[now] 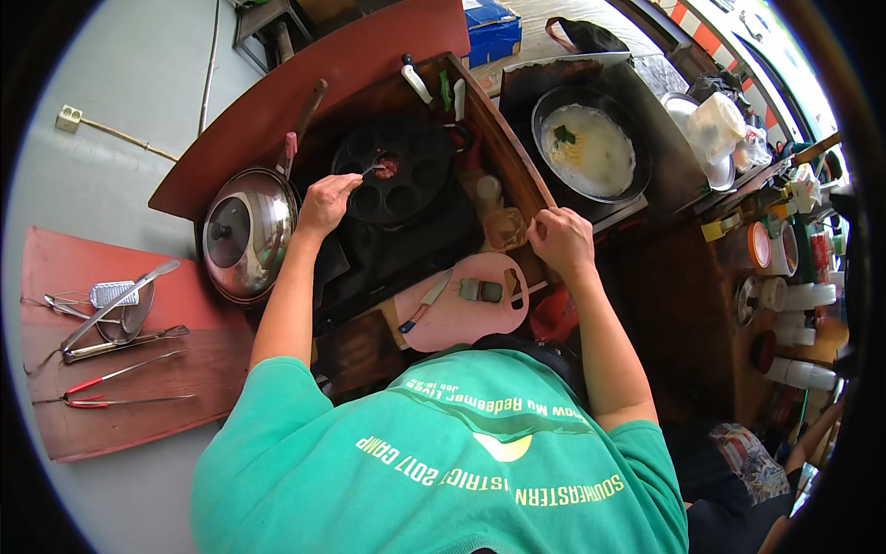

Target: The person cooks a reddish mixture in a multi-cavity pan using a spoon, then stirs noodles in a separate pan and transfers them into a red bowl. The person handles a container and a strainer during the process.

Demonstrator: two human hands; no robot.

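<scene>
My left hand (328, 202) grips a slim metal utensil, probably a fork (374, 168). Its tip touches reddish-brown food (386, 167) in one well of a dark round multi-well pan (400, 199) on the stove. My right hand (564, 239) rests with curled fingers against the wooden edge (516, 156) of the cooking box, and nothing shows in it. Between my hands are a small jar (489, 188) and a tub with brown contents (504, 228). Closer to me lies a pink cutting board (477, 325) bearing a knife (428, 299) and a brush (480, 291).
A lidded pot (242, 235) stands left of my left forearm. On the right, a wok (588, 145) holds pale bubbling liquid with a green leaf. Utensils, including a grater (113, 294), hang on a red panel (138, 374). Another person (740, 478) is at the lower right.
</scene>
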